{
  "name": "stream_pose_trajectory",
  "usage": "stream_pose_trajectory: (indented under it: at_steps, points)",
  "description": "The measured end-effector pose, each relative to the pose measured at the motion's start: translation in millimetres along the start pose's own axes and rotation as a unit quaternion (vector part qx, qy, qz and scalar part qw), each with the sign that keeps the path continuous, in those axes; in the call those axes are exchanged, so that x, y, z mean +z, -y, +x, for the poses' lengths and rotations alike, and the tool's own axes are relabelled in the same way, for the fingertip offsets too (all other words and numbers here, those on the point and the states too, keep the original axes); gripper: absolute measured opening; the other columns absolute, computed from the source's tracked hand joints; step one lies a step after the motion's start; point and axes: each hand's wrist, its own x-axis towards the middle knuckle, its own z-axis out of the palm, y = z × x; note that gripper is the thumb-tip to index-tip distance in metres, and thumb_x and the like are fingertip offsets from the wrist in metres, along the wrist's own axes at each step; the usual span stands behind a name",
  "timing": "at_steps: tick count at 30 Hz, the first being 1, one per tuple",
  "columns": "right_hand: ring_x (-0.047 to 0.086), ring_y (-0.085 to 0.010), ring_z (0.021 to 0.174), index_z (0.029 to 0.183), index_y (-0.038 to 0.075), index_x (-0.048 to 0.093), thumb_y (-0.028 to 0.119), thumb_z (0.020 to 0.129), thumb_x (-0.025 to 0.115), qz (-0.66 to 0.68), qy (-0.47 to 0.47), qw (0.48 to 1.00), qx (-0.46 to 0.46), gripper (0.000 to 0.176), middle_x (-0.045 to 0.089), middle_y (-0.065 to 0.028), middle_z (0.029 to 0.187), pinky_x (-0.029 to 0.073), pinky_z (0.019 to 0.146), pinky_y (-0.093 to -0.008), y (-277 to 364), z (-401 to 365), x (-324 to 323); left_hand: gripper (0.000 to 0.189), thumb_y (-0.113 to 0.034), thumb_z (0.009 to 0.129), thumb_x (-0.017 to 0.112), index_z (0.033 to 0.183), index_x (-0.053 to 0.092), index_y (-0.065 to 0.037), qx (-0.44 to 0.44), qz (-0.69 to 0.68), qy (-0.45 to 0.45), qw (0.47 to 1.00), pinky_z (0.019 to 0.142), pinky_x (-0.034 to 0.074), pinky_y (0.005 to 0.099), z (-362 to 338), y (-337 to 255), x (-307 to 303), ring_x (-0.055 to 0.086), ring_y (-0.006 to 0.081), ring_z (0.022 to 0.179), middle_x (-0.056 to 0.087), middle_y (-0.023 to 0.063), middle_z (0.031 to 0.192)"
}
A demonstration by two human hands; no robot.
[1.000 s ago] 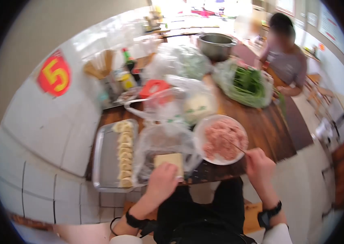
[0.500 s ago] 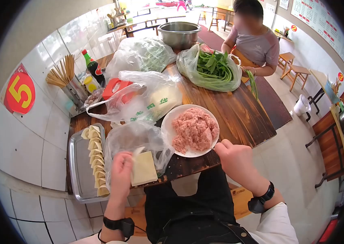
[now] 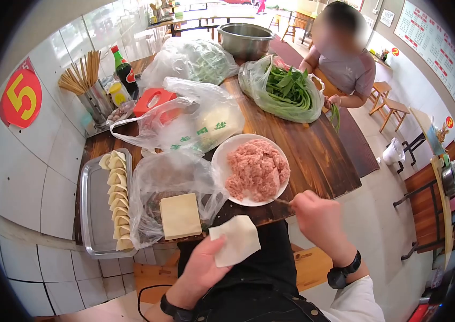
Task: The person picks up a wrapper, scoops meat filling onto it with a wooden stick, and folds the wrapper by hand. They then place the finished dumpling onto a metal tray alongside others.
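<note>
My left hand (image 3: pixel 204 262) holds one square dumpling wrapper (image 3: pixel 235 241) over my lap, thumb on its upper face. My right hand (image 3: pixel 318 213) is closed round a thin utensil (image 3: pixel 283 201) whose tip reaches the rim of the white plate (image 3: pixel 218 177); its full shape is hidden. On that plate sits a mound of pink minced meat (image 3: pixel 257 169). A stack of wrappers (image 3: pixel 181 216) lies on a clear plastic bag (image 3: pixel 149 180) at the table's front edge. Left of it, a metal tray (image 3: pixel 92 214) carries a row of folded dumplings (image 3: pixel 120 201).
Behind the plate are bags, one with leafy greens (image 3: pixel 286 88), and a steel pot (image 3: pixel 244 40). Chopsticks (image 3: pixel 82 80), a dark bottle (image 3: pixel 124 70) and a red box (image 3: pixel 152 101) stand by the tiled wall. Across the wooden table (image 3: pixel 313 155) a person (image 3: pixel 345 64) handles green stems.
My left hand has come away from the stack, moving right and toward me with a wrapper. My right hand has shifted slightly right and down, the utensil drawn back toward the plate's rim.
</note>
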Motion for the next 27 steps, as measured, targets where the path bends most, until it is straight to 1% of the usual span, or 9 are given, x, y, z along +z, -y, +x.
stream_pose_trajectory:
  at_steps: [1, 5, 10, 11, 16, 19, 20, 22, 27]
  points:
    - [0.064, -0.0295, 0.065, 0.083, 0.01, 0.063, 0.01, 0.084, 0.07, 0.009, 0.02, 1.0, -0.017, 0.007, 0.061, -0.0062, 0.077, 0.048, 0.054, -0.0373, 1, 1, 0, 0.042, -0.013, 0.102, 0.049, 0.142, 0.044, 0.0, -0.024, -0.049, 0.028, 0.998, 0.114, 0.039, 0.0441, 5, 8, -1, 0.052, 0.0311, 0.13, 0.054, 0.0144, 0.141]
    - [0.064, -0.0292, 0.066, 0.083, 0.01, 0.063, 0.011, 0.085, 0.069, 0.063, -0.005, 0.998, -0.011, 0.007, 0.061, -0.0059, 0.077, 0.049, 0.055, -0.0376, -1, 12, 0, 0.041, -0.016, 0.105, 0.043, 0.143, 0.041, -0.001, -0.072, -0.103, -0.043, 0.991, 0.112, 0.04, 0.0481, 27, 22, -4, 0.051, 0.0321, 0.132, 0.051, 0.0156, 0.143]
    - [0.065, -0.0263, 0.065, 0.082, 0.012, 0.06, 0.013, 0.084, 0.066, 0.033, -0.018, 0.997, -0.062, 0.006, 0.062, -0.0031, 0.076, 0.049, 0.053, -0.0365, -21, 25, 17, 0.043, -0.022, 0.107, 0.035, 0.142, 0.039, 0.002, -0.022, -0.108, -0.041, 0.993, 0.113, 0.039, 0.0497, 49, 19, 6, 0.05, 0.0343, 0.131, 0.05, 0.0186, 0.143]
    - [0.065, -0.0263, 0.065, 0.082, 0.012, 0.06, 0.013, 0.084, 0.066, 0.034, -0.018, 0.997, -0.064, 0.006, 0.062, -0.0031, 0.076, 0.049, 0.053, -0.0365, -24, 25, 16, 0.043, -0.02, 0.106, 0.034, 0.141, 0.038, 0.004, 0.009, -0.062, -0.074, 0.995, 0.113, 0.039, 0.0485, 51, 20, 15, 0.05, 0.0347, 0.13, 0.05, 0.0191, 0.142]
    - [0.068, -0.0278, 0.073, 0.082, 0.01, 0.063, 0.012, 0.084, 0.069, 0.215, 0.056, 0.975, -0.014, 0.006, 0.065, -0.0059, 0.08, 0.051, 0.06, -0.0351, -35, 19, 8, 0.043, -0.016, 0.104, 0.033, 0.142, 0.036, 0.004, 0.045, -0.098, -0.065, 0.992, 0.114, 0.038, 0.0477, 65, 20, 31, 0.049, 0.0344, 0.131, 0.051, 0.019, 0.14]
    - [0.066, -0.0289, 0.069, 0.082, 0.01, 0.064, 0.01, 0.084, 0.07, 0.283, 0.062, 0.957, 0.027, 0.007, 0.064, -0.0065, 0.079, 0.049, 0.057, -0.0358, -27, 0, 3, 0.043, -0.016, 0.104, 0.032, 0.142, 0.036, 0.004, 0.055, -0.127, -0.041, 0.989, 0.116, 0.036, 0.0481, 70, 21, 27, 0.048, 0.0335, 0.132, 0.051, 0.0188, 0.14]
    - [0.066, -0.0289, 0.069, 0.082, 0.01, 0.064, 0.01, 0.084, 0.07, 0.283, 0.066, 0.956, 0.029, 0.007, 0.064, -0.0065, 0.079, 0.049, 0.057, -0.0358, -23, -8, 7, 0.043, -0.016, 0.104, 0.032, 0.142, 0.037, 0.004, 0.058, -0.14, -0.032, 0.988, 0.117, 0.035, 0.0483, 71, 23, 26, 0.048, 0.0331, 0.133, 0.05, 0.0186, 0.141]
    - [0.063, -0.0288, 0.062, 0.084, 0.009, 0.066, 0.009, 0.084, 0.071, 0.178, -0.04, 0.983, 0.008, 0.005, 0.064, -0.0068, 0.079, 0.047, 0.053, -0.0363, -12, -30, 18, 0.044, -0.018, 0.105, 0.031, 0.143, 0.036, 0.004, 0.047, -0.164, -0.034, 0.985, 0.119, 0.032, 0.0483, 70, 23, 27, 0.045, 0.033, 0.135, 0.048, 0.019, 0.143]
    - [0.061, -0.0245, 0.057, 0.081, 0.013, 0.067, 0.005, 0.079, 0.072, 0.086, -0.101, 0.99, -0.04, 0.01, 0.065, -0.0025, 0.078, 0.045, 0.048, -0.0334, -3, -70, 35, 0.045, -0.021, 0.107, 0.03, 0.145, 0.035, 0.002, 0.035, -0.191, -0.039, 0.98, 0.121, 0.028, 0.048, 70, 23, 24, 0.041, 0.0325, 0.139, 0.045, 0.019, 0.147]
